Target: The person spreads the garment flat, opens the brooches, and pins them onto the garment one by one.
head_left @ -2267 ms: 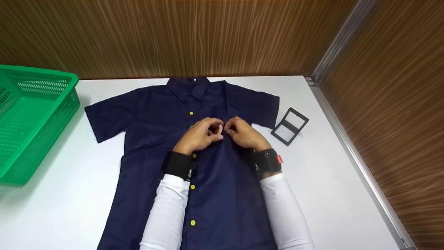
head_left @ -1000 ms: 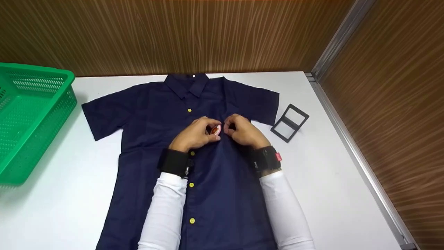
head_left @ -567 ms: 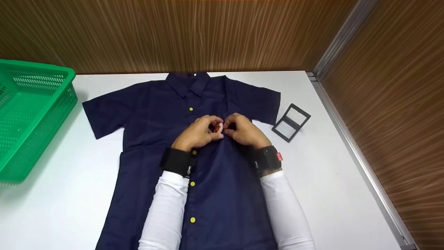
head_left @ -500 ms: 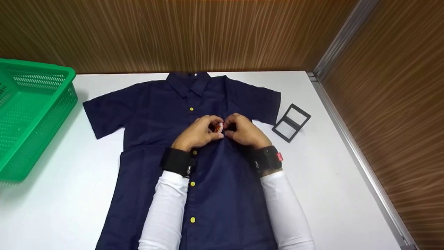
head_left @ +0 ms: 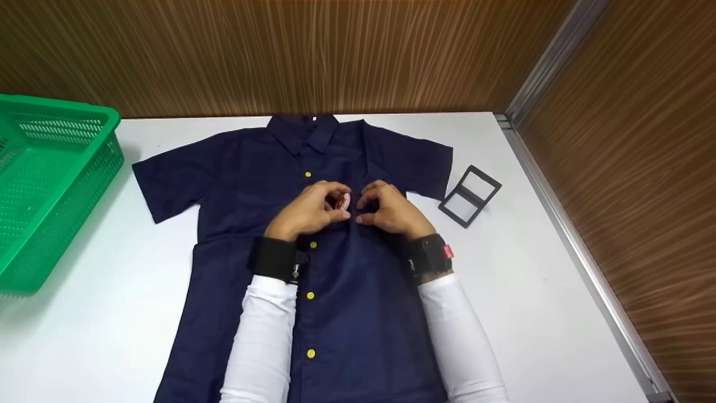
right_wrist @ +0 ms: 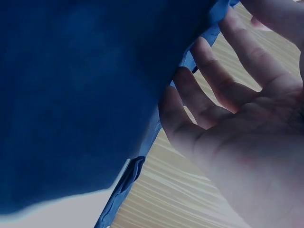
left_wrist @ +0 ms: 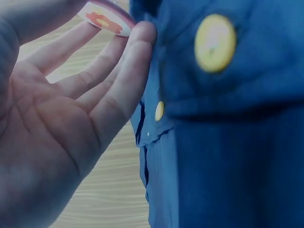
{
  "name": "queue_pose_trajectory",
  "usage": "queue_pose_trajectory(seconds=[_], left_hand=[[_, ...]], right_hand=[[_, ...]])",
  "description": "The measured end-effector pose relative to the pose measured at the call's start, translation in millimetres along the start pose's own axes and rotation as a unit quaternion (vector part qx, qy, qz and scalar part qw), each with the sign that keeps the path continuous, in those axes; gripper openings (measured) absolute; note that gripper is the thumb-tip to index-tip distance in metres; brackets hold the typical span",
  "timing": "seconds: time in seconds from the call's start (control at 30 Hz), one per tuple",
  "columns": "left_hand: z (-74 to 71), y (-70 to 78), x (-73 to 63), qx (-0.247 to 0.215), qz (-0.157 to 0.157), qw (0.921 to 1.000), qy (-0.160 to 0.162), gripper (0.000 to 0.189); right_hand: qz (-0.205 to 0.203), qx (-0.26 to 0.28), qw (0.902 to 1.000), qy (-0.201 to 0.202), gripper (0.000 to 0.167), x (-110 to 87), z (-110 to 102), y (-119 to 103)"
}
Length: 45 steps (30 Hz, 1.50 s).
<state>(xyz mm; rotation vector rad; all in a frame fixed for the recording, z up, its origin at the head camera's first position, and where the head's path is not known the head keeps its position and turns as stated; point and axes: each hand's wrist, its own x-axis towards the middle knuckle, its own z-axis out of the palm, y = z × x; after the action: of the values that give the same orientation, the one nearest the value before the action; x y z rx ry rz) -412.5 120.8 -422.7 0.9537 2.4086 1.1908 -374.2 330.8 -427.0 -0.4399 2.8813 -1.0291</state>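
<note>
My left hand [head_left: 307,210] pinches a round badge [head_left: 342,202] between thumb and fingers, tilted on edge above the shirt. In the left wrist view the badge [left_wrist: 105,18] shows a white face with an orange flower. A navy short-sleeved shirt [head_left: 358,324] with yellow buttons lies spread face up under both hands. On its chest, beside the badge, rests my right hand [head_left: 394,210], thumb and forefinger apart. The right wrist view shows that hand's fingertips [right_wrist: 183,78] against the cloth, lightly bent, with nothing visible between them.
A black folding frame [head_left: 470,196] with two clear panes stands right of the shirt. At the left is a green perforated basket [head_left: 72,184]. The white table [head_left: 537,313] meets wood-grain panels [head_left: 313,56] at the back and right.
My left hand has drawn a little to the left with the badge, away from the right hand. The right thumb and forefinger have spread apart. Shirt and frame stay put.
</note>
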Motion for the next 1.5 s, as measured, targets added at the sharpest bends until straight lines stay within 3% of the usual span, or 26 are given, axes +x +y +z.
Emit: queue_pose_trajectory(seconds=[0.2, 0.63, 0.8, 1.0, 1.5], left_hand=[[-0.1, -0.6, -0.8, 0.014, -0.009, 0.9996, -0.024, 0.050], [-3.7, 0.1, -3.8, 0.041, -0.016, 0.9986, -0.031, 0.049], [-3.6, 1.0, -4.6, 0.060, -0.034, 0.9974, -0.022, 0.049], [-0.3, 7.3, -2.3, 0.070, -0.028, 0.9966, -0.032, 0.047], [1.1, 6.1, 0.4, 0.050, -0.023, 0.9979, -0.033, 0.045]], right_hand=[[0.037, -0.020, 0.9991, -0.004, 0.023, -1.2, 1.6, -4.5], [0.033, -0.053, 0.9979, 0.016, 0.006, 1.4, 8.1, -10.2], [0.038, -0.054, 0.9978, 0.012, 0.017, 0.7, 7.6, -9.7], [0.038, -0.049, 0.9980, 0.011, 0.033, -0.9, 6.2, -10.3], [0.030, -0.047, 0.9982, 0.023, 0.035, 0.2, 8.1, -9.1]])
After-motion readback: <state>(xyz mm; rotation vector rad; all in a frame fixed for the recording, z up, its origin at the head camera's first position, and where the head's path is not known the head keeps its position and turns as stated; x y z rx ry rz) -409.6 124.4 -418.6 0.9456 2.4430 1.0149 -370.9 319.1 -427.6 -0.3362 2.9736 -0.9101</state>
